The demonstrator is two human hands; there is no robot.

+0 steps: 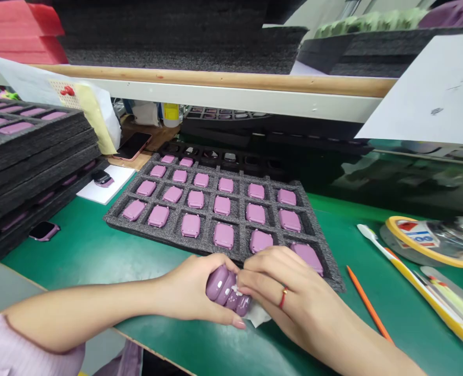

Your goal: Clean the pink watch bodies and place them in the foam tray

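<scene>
My left hand is wrapped round a small bunch of glossy purple watch cases, held just above the green table in front of the foam tray. Bent over their right side, my right hand pinches a white wipe whose loose end hangs below the fingers. Its fingertips touch the cases. Directly behind both hands lies a dark grey foam tray, with rows of matte purple watch cases in its compartments. The right hand partly covers the tray's near right corner.
Stacked foam trays rise at the left, beside a dark-screened watch and a white pad. A phone lies behind. At the right are an orange stick, a toothbrush and a metal-topped container. A shelf edge crosses above.
</scene>
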